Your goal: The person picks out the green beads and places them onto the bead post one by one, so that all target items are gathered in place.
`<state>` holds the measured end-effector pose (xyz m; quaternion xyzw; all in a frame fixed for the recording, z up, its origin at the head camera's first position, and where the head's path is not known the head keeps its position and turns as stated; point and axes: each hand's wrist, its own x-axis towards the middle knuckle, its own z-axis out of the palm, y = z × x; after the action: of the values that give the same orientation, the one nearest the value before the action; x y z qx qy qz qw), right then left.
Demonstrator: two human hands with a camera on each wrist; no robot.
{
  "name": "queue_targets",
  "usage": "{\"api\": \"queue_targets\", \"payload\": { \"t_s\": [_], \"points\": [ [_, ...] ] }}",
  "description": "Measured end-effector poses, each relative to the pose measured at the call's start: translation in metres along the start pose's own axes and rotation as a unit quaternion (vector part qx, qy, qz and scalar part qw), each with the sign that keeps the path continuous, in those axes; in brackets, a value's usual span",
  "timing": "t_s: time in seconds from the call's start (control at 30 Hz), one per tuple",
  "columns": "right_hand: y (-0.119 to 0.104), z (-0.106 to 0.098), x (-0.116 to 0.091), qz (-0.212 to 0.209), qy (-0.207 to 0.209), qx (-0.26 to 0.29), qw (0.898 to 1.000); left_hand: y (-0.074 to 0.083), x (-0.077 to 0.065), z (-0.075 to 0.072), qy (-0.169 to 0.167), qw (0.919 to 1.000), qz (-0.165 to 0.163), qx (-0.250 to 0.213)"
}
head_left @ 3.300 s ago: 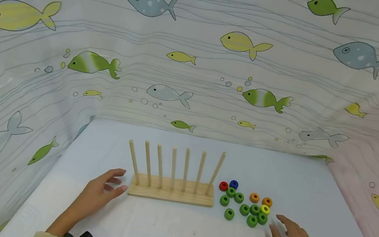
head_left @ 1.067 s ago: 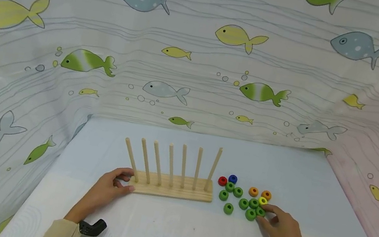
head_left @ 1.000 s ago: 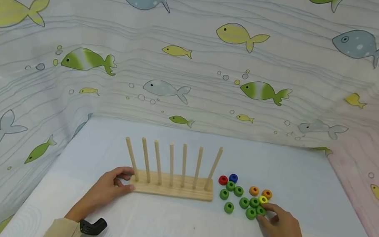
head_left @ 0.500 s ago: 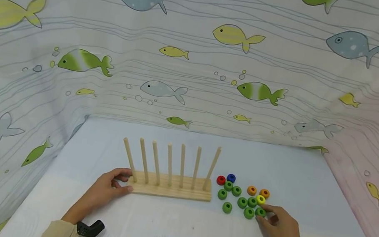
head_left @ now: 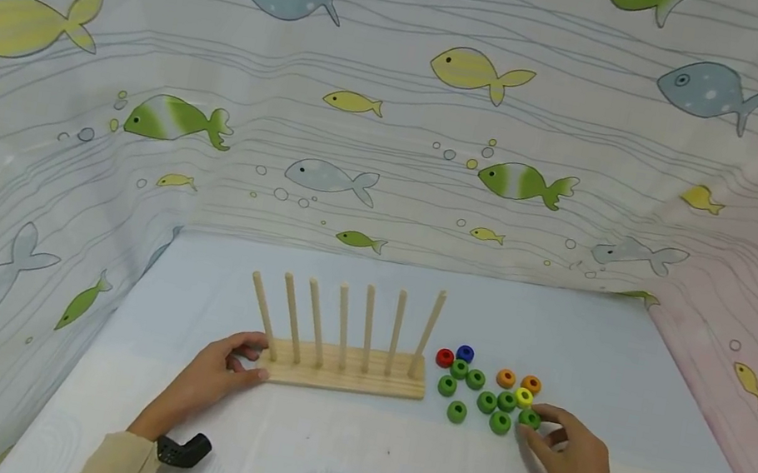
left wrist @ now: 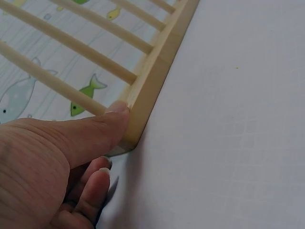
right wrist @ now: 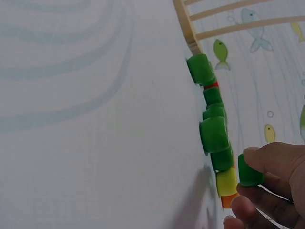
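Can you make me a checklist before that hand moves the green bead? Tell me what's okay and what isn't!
1. Right hand pinches the green bead: ok.
2. Green bead is off the table, with a gap showing in the right wrist view: ok.
3. Left hand holds one end of the wooden base: ok.
4. All seven pegs are bare: ok.
5. Green bead is over a peg: not ok, it's beside the loose beads.
6. Which peg the green bead belongs on: cannot tell.

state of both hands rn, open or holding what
Left hand: holding the wooden peg rack by its left end.
Right hand: holding a green bead, pinched.
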<state>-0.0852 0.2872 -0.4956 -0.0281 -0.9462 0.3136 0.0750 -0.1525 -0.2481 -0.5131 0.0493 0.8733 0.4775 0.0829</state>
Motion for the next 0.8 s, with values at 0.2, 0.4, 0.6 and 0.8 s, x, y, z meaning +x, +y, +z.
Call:
{"api": "queue_targets", "payload": {
  "t_s": [0.2,0.4,0.6,0.8],
  "points": [
    [-0.005,-0.002,0.002,-0.006,0.006,0.0,1.0,0.004,-0.002,-0.001,-0.001,0.9999,-0.003,-0.015],
    [-0.011,-0.001,0.005,-0.024,0.021,0.001,1.0,0.005,-0.003,0.0,0.0,0.9998,0.0,-0.02],
    [-0.022,-0.002,0.007,-0.037,0.026,0.006,0.999,0.007,-0.002,0.0,0.0,0.9997,0.002,-0.023],
    [-0.031,-0.003,0.011,-0.061,0.038,0.007,0.997,0.007,-0.002,0.0,0.005,0.9998,0.001,-0.019]
  ]
}}
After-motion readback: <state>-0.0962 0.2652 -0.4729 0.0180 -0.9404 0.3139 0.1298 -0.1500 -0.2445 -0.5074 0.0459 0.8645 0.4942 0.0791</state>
